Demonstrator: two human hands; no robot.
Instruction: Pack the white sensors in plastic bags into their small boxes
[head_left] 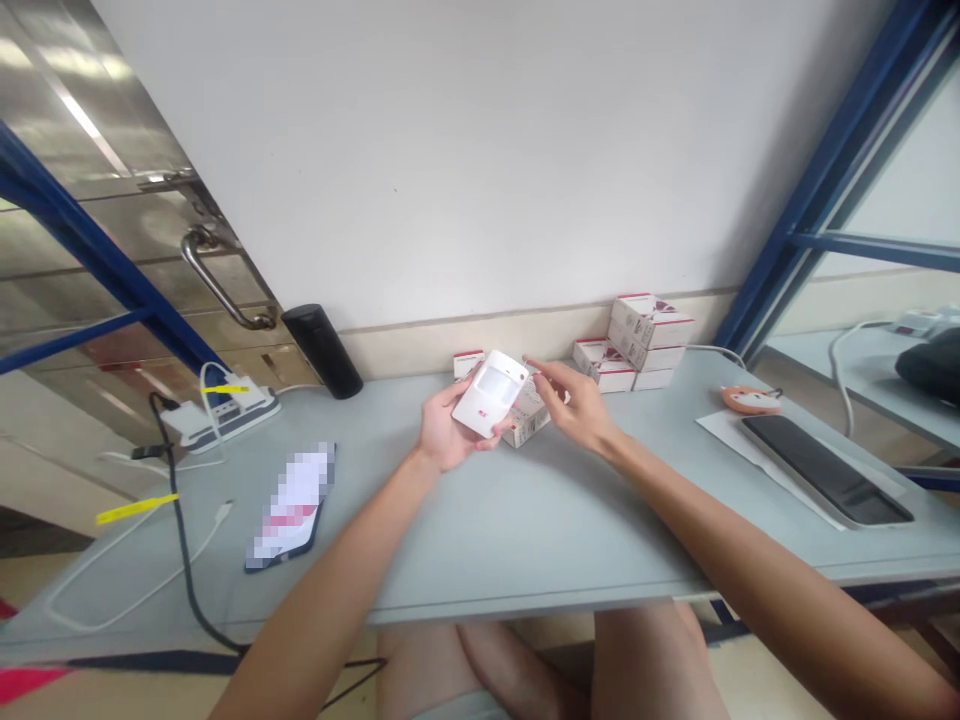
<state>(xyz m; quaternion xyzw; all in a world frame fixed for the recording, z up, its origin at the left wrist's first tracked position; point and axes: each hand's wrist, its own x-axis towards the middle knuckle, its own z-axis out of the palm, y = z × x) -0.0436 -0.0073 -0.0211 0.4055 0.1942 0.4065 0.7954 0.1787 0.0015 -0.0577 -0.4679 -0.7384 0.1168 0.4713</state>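
My left hand point(448, 425) is closed around a white motion sensor point(491, 392), held tilted above the table. A pale lens window and a small red logo show on its front. My right hand point(574, 402) is just right of the sensor's upper corner, thumb and fingers apart. Whether a fingertip touches the casing is hard to tell. Behind the sensor and partly hidden by it lies a white printed box point(534, 412). Another small red-and-white box point(466, 364) shows behind my left fingers.
Red-and-white boxes point(649, 335) are stacked by the wall. On the right lie an orange mouse point(750, 400) and a dark-screened phone point(829, 470) on white paper. A black cylinder point(322, 350), power strip point(232, 415), loose cables and a blurred-screen phone point(292, 505) occupy the left.
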